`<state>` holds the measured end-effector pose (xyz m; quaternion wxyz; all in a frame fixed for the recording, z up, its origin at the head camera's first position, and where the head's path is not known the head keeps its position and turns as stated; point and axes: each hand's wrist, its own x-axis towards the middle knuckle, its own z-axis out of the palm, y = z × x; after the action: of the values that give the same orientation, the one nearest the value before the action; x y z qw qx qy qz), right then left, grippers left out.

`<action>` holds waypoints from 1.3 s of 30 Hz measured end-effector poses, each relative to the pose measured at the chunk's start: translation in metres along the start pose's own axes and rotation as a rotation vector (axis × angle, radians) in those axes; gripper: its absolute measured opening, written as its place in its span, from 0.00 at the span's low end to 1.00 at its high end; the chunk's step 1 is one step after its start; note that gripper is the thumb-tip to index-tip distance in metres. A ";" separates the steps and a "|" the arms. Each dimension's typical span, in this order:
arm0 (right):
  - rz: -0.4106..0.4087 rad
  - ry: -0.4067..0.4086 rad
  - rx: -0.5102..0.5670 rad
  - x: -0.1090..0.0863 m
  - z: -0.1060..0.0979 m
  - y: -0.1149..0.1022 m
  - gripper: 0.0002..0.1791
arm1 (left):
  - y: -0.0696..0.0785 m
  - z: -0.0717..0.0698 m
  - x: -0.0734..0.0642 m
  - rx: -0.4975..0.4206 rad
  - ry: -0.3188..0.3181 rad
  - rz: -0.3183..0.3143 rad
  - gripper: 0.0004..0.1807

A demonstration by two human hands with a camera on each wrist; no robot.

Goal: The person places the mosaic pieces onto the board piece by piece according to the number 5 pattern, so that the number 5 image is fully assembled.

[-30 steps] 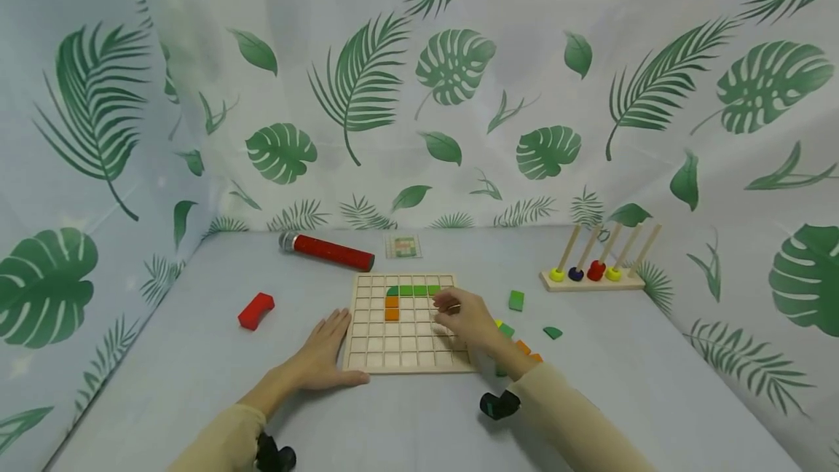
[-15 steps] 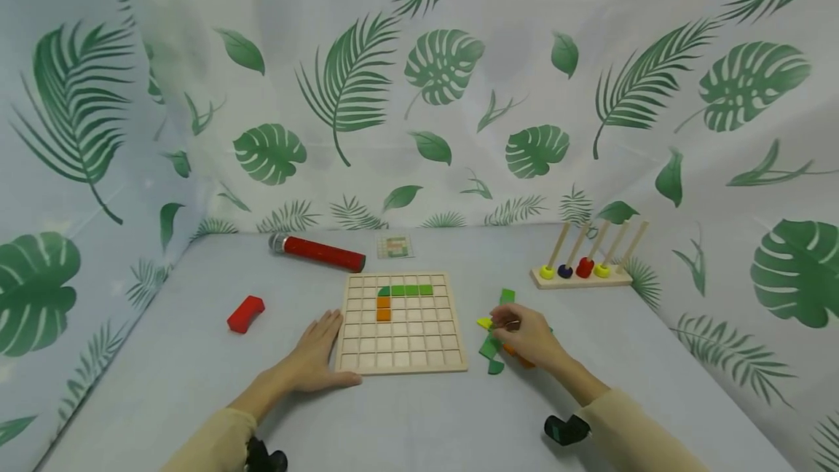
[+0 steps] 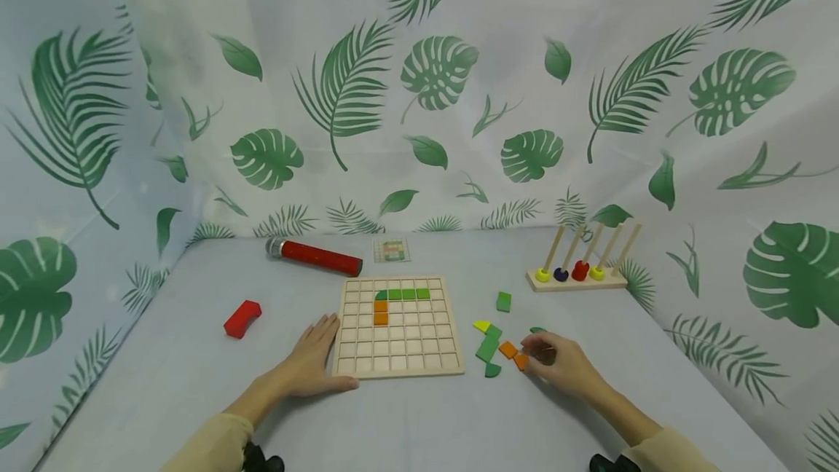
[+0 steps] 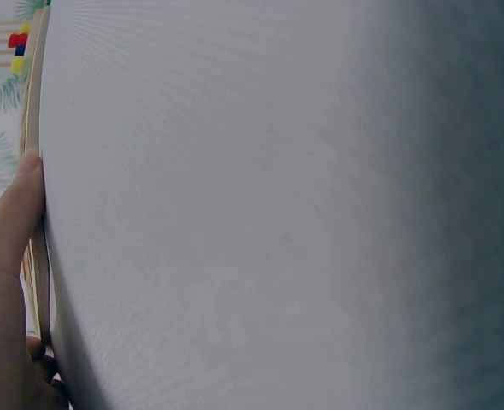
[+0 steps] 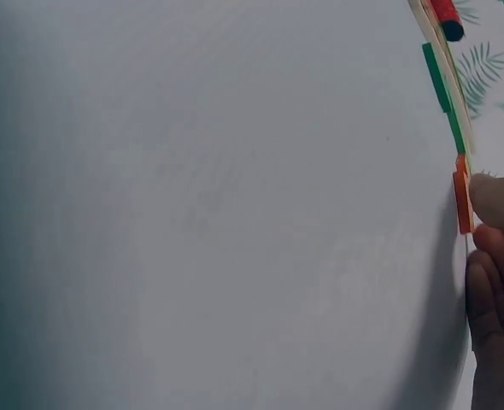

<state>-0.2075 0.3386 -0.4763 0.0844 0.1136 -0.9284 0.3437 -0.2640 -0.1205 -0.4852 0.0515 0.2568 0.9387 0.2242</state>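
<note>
Right hand (image 3: 562, 364) at the loose orange tile (image 3: 521, 362)

Your right fingers bend beside that tile, on the desk (image 3: 406, 428) off the grid board's (image 3: 409, 348) right edge; whether they pinch it, I cannot tell. Your left hand (image 3: 313, 364) touches the board's left edge, thumb spread wide. Green tiles (image 3: 403, 295) sit near its far edge.

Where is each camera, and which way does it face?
Head: on the head, looking forward and down at the grid board; left hand, right hand and sleeves show.
Left wrist: on that wrist, looking across the tabletop; part of the left hand shows.
Right wrist: likewise; orange tile and part of right hand show.
Head and left wrist share the peg abacus.
</note>
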 end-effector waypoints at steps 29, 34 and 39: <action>-0.055 0.084 0.014 0.044 0.006 -0.014 0.14 | -0.004 0.000 0.002 0.005 0.001 -0.002 0.65; -0.080 0.088 0.036 0.056 0.016 -0.024 0.14 | -0.004 0.001 0.002 0.013 0.000 -0.008 0.66; -0.087 0.091 0.041 0.067 0.026 -0.035 0.14 | -0.005 0.002 0.002 0.013 0.005 -0.004 0.66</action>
<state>-0.2650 0.2854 -0.4588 0.1387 0.1398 -0.9105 0.3636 -0.2674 -0.1224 -0.4890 0.0479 0.2547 0.9408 0.2186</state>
